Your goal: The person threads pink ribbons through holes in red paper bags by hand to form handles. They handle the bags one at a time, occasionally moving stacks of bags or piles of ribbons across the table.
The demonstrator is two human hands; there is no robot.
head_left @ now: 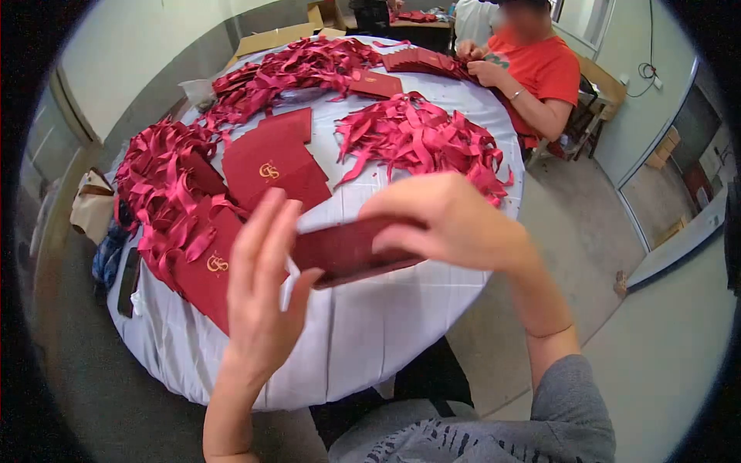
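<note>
The right hand (448, 220) had its fingers clamped on a dark red piece (347, 255), thumb across the near face, holding it above the near part of the white-covered surface (363, 332). The left hand (266, 293) stood at the piece's left end, fingers raised and thumb spread from them, though whether they gripped it could not be told. Beyond lay red bags (266, 166) with gold lettering, between a ribboned pile (166, 185) and a heap of pink-red ribbons (424, 143), while a person (548, 69) in red was across the surface.
</note>
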